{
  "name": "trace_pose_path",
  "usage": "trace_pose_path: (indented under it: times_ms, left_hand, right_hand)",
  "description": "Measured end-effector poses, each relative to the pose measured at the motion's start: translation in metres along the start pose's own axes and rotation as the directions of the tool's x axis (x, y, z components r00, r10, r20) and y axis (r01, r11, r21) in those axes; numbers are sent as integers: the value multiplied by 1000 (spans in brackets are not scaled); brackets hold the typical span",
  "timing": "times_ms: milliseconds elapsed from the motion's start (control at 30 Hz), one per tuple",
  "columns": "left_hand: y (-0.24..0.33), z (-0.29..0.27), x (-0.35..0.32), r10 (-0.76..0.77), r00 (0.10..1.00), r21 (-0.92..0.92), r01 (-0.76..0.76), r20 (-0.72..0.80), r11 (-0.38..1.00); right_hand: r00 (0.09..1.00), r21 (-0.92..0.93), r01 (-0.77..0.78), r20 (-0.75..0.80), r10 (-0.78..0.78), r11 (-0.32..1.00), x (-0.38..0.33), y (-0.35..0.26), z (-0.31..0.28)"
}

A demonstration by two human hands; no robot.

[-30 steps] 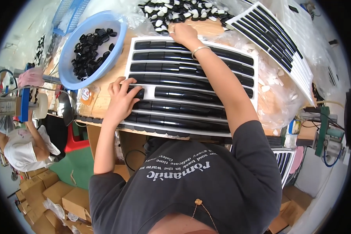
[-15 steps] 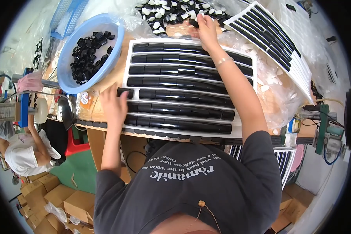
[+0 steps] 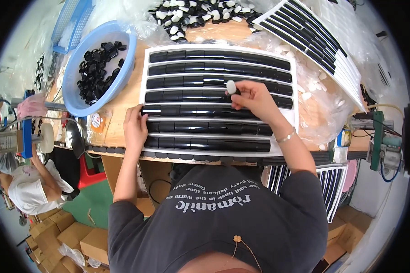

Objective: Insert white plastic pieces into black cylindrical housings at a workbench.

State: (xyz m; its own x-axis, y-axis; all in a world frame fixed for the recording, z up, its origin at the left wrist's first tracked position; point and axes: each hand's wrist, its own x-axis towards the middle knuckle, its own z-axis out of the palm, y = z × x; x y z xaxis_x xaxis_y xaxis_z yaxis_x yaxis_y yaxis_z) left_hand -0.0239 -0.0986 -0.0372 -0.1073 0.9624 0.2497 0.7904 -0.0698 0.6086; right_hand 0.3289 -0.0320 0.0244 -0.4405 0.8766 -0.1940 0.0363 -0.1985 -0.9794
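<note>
Right hand: the right hand sits right of centre, its fingers pinched on a small white clip.
Clip: it shows at the hand's upper left edge, just over the fourth bar of the grille; whether it touches the bar cannot be told.
Left hand: the left hand lies flat, fingers open, pressing the grille's left edge at centre left.
Grille: a white-framed panel of glossy black bars fills the middle of the frame, lying on the wooden bench.
Basin: a blue basin of black clips stands at upper left, just beside the grille.
Pile: a heap of black and white clips lies at the top edge, partly cut off.
Second grille: another grille slants at upper right on clear plastic wrap.
Hidden: the right palm faces down and the hand covers most of the clip; the grille's near edge is cut by the person's dark shirt.
Co-worker: a person in white sits at lower left, partly cut off.
</note>
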Motion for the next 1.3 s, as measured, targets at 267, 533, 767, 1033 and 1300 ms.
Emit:
trace_pose_path:
  times_ms: [267,533,767,1033,1300]
  left_hand:
    - [-2,-4,0,244,968,276,-248,51,928]
    - [78,8,37,642,704,-134,-635,304,760]
    - [78,28,56,643,498,-178,-693,582,698]
    - [81,29,63,692,382,-159,-798,612,582]
    - [67,33,58,695,498,-264,-680,519,684]
  right_hand:
    - [982,136,8,-189,18,991,-49,36,-8]
    - [976,150,37,-216,-3,988,-48,27,16]
    - [974,-265,40,-204,-97,964,-47,46,19]
    - [970,-319,64,-201,-134,946,-50,51,22]
    - [955,-232,70,-266,-133,970,-54,50,23]
